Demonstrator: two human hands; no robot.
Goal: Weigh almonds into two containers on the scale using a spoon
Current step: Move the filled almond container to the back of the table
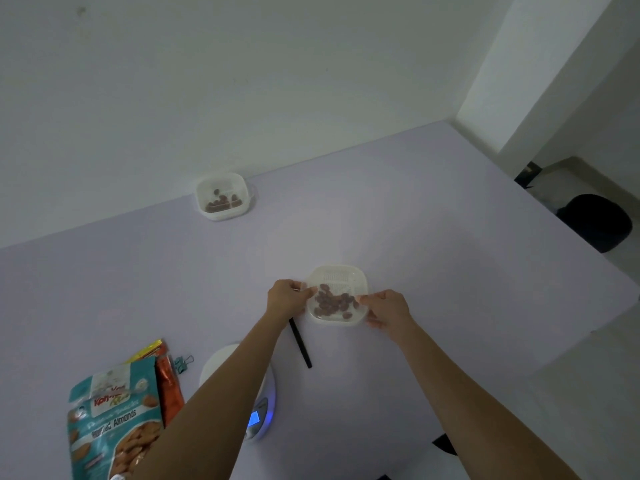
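Both arms reach forward; the left hand (288, 296) and right hand (388, 308) pinch opposite rims of the almond-filled container (337, 294) between them.

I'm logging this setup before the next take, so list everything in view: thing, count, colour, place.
near container: 1, white, mid-table, holding brown almonds, gripped on both sides
far container: 1, white, back of the table by the wall, a few almonds inside
scale: 1, white with lit blue display, near edge, partly under the left forearm, nothing on it
black stick: 1, black, on the table between scale and near container; its far end is hidden, so whether it is the spoon is unclear
almond bag: 1, teal, near left
orange packet: 1, beside the bag
binder clip: 1, teal, left of the scale
table: 1, pale lilac
black bin: 1, floor, right
left hand: 1, on container's left rim
right hand: 1, on its right rim
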